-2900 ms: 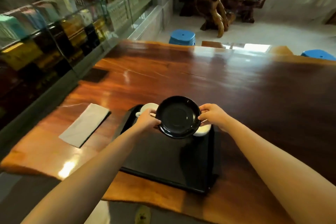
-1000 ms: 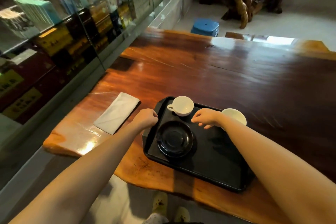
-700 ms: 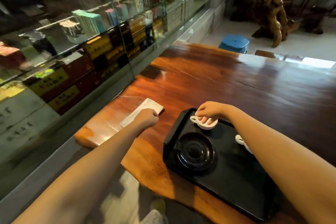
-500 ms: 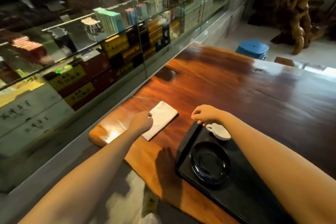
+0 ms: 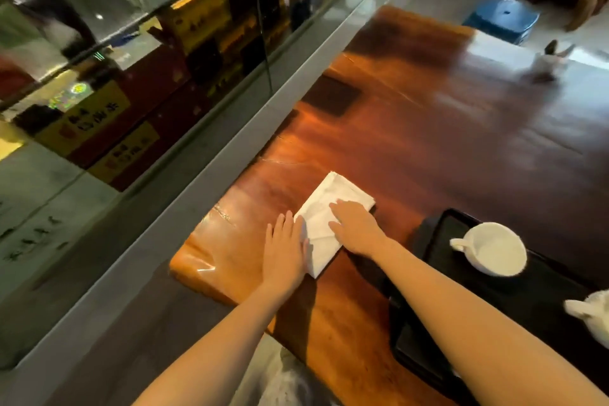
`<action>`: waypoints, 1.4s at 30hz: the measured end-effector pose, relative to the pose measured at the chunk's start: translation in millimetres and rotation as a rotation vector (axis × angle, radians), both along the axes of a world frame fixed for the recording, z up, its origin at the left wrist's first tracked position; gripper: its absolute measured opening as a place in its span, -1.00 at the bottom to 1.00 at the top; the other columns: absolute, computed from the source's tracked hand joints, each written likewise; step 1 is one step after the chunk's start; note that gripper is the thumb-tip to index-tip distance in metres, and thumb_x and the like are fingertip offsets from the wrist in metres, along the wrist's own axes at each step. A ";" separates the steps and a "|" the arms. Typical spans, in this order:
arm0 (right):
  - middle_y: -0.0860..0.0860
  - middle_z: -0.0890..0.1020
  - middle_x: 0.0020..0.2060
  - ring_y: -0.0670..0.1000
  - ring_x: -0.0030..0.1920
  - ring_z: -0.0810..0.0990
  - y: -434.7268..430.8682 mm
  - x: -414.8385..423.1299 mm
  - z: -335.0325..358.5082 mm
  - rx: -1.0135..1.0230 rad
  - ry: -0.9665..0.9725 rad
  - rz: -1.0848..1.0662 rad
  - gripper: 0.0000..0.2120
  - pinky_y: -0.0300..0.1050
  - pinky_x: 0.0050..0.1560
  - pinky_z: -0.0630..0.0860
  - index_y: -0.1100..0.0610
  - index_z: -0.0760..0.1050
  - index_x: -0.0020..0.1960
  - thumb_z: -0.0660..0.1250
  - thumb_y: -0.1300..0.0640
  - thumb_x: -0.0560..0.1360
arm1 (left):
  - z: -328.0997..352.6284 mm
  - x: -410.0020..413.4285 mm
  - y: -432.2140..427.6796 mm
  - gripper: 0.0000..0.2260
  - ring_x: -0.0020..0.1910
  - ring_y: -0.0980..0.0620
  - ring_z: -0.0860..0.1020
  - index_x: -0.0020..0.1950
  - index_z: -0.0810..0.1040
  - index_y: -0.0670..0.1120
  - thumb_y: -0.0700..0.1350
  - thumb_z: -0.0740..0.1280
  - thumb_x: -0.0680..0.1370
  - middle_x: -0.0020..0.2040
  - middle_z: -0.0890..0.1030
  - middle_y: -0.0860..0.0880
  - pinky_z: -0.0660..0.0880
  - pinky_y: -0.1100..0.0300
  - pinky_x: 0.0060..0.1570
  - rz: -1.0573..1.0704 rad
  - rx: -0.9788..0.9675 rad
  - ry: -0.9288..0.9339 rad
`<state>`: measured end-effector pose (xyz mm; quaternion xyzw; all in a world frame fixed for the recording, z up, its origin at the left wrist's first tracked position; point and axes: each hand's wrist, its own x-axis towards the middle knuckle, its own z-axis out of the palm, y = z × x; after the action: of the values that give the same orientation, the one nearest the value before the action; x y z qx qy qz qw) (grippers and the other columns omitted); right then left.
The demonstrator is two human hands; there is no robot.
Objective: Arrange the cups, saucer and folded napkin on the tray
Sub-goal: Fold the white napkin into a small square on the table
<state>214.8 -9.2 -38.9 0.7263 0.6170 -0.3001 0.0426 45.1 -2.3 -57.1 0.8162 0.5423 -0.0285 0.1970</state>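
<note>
Both hands have left the tray (image 5: 428,273) and now lie flat on the napkin (image 5: 324,224), on the table just left of it: left hand (image 5: 285,249) spread at its edge, right hand (image 5: 356,229) on top, gripping nothing. Cups (image 5: 491,249) sit on the tray (saucer hidden); napkin comes next.

Your wooden table (image 5: 445,148) is a glossy reddish slab w/ a rough live edge at the near-left corner. The folded white napkin (image 5: 324,217) lies flat on it near that corner, left of the black tray (image 5: 425,336), which sits on the wood at the near-right, part hidden by your arm. Far end: a small blurred object (image 5: 545,63), can't tell what.
</note>
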 end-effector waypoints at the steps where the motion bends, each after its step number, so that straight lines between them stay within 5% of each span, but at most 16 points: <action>1: 0.10 0.11 0.53 0.12 0.52 0.09 -0.8 -4.1 -11.2 0.035 -0.065 0.024 -0.47 -0.01 0.50 0.00 0.11 0.05 0.52 0.04 -0.05 0.62 | -10.7 -0.7 -2.0 -0.53 0.55 -0.06 -0.04 0.54 0.03 -0.01 0.09 -0.07 0.65 0.57 0.03 -0.03 -0.23 0.03 0.47 0.006 -0.004 0.000; 3: 0.13 0.20 0.51 0.18 0.48 0.20 -4.7 -10.5 -27.8 0.141 -0.147 0.030 -0.44 0.07 0.46 0.16 0.10 0.12 0.50 0.13 -0.09 0.58 | -25.0 -4.0 -3.7 -0.54 0.55 -0.07 0.03 0.53 0.09 -0.02 0.09 -0.06 0.65 0.56 0.09 -0.04 -0.21 0.01 0.46 0.005 0.023 -0.001; 6: 0.15 0.56 0.26 0.19 0.20 0.57 -4.4 -11.6 -43.0 0.329 -0.228 0.017 -0.44 0.08 0.14 0.53 0.07 0.34 0.33 0.39 -0.10 0.41 | -33.8 -5.1 -3.2 -0.56 0.46 -0.12 0.28 0.45 0.30 -0.08 0.05 -0.01 0.62 0.47 0.34 -0.10 0.01 -0.11 0.43 -0.005 0.105 -0.013; 9: 0.11 0.64 0.12 0.14 0.04 0.64 4.1 -5.5 -47.3 0.377 -0.252 0.004 -0.49 0.03 -0.03 0.59 0.08 0.45 0.24 0.47 -0.05 0.36 | -38.3 -5.4 -3.6 -0.59 0.41 -0.11 0.38 0.40 0.38 -0.07 0.03 0.05 0.61 0.41 0.43 -0.08 0.10 -0.09 0.42 0.043 0.139 -0.088; 14: 0.11 0.56 0.18 0.15 0.01 0.57 42.7 20.5 -41.1 0.438 -0.308 0.104 -0.56 0.05 -0.06 0.54 0.06 0.42 0.30 0.40 0.13 0.45 | -32.5 -0.9 8.8 -0.72 0.13 -0.11 0.53 0.23 0.54 -0.11 -0.11 0.31 0.54 0.15 0.60 -0.08 0.36 0.10 0.20 0.279 0.149 -0.290; 20: 0.01 0.55 0.12 0.13 0.12 0.45 80.8 40.6 -35.4 0.494 -0.098 0.143 -0.88 0.03 0.10 0.37 0.07 0.55 0.04 0.31 0.18 0.52 | -42.2 -2.2 18.5 -0.80 0.07 0.02 0.43 0.05 0.62 -0.07 -0.02 0.26 0.56 0.04 0.60 -0.02 0.17 0.35 0.02 0.384 0.133 -0.396; 26: -0.01 0.58 0.01 0.05 0.11 0.45 100.9 52.1 -39.3 0.453 0.108 0.151 -0.91 0.06 0.19 0.41 0.09 0.57 -0.07 0.29 0.14 0.53 | -47.1 -1.2 14.9 -0.68 0.02 0.08 0.40 0.00 0.64 -0.05 0.06 0.14 0.56 -0.02 0.64 -0.02 0.14 0.30 0.07 0.430 0.232 -0.382; 34: -0.12 0.54 -0.08 -0.10 0.03 0.41 103.6 69.8 -34.3 0.368 0.302 0.107 -0.93 -0.38 0.06 0.27 0.08 0.56 -0.12 0.30 0.17 0.51 | -50.4 -0.8 15.5 -0.71 0.02 0.10 0.38 -0.02 0.65 -0.05 0.05 0.18 0.56 -0.05 0.63 -0.02 0.12 0.37 0.04 0.464 0.268 -0.410; 42: -0.13 0.52 -0.13 -0.10 0.02 0.38 105.1 64.3 -29.3 0.315 0.330 0.082 -0.91 -0.48 -0.10 0.26 0.12 0.50 -0.11 0.24 0.19 0.54 | -48.1 0.8 17.2 -0.66 0.00 0.10 0.39 -0.03 0.65 -0.07 0.06 0.14 0.56 -0.08 0.64 -0.03 0.13 0.40 -0.02 0.471 0.304 -0.438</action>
<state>279.2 95.8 -68.3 0.6393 0.6838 -0.3129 -0.1606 46.0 14.9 -105.2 0.6754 0.6587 0.2744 0.1862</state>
